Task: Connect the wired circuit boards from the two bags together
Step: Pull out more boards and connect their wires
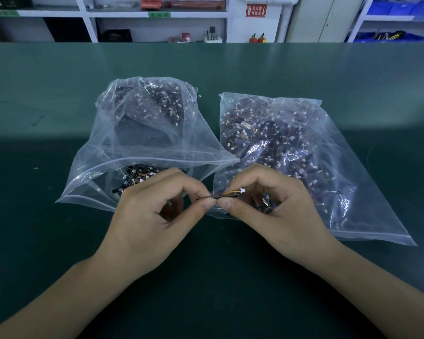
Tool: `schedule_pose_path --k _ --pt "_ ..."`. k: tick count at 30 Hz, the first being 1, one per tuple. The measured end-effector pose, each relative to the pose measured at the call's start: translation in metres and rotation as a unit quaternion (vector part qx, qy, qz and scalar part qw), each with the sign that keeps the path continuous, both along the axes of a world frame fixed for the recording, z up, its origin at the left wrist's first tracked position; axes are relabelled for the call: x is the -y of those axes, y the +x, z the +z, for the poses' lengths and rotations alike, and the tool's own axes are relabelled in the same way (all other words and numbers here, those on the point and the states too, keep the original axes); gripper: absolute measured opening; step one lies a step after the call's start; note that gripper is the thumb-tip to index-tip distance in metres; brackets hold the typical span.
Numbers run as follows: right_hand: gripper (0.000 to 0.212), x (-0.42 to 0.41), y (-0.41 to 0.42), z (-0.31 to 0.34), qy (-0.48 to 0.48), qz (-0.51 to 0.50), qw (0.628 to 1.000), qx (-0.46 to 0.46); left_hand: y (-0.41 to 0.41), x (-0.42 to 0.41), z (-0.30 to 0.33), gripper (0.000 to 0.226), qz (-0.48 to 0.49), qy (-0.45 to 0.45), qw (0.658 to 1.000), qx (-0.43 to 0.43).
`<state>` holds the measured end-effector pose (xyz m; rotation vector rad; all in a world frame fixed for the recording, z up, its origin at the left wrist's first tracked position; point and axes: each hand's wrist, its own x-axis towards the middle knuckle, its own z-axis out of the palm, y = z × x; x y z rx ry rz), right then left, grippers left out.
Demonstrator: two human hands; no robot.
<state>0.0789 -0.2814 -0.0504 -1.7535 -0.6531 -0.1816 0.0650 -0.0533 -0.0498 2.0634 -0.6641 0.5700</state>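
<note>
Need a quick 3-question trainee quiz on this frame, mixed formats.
1. True or false: both bags lie on the green table.
2. What is pinched between the left hand and right hand? A) wired boards B) a screwdriver C) a bag
3. Fill in: the free connector on the held wires is ___ in colour.

Key: 1 true; 2 A; 3 white.

We note two clear, glossy, creased plastic bags, left bag and right bag, at frame centre, on a matt, smooth dark-green tabletop; white-painted metal shelving spans the top edge.
</note>
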Motion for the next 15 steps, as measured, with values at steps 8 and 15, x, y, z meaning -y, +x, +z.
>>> schedule_pose_path --k 8,15 --pt "0.008 -0.0002 -0.0001 0.0017 -0.012 -0.006 1.0 0.002 0.0014 -0.0001 -0.0001 0.012 0.002 0.006 1.0 0.003" --pt "0.012 -0.0014 -0.0004 0.0028 -0.019 -0.011 1.0 -0.006 0.001 0.0007 0.0006 0.013 -0.004 0.01 1.0 0.001"
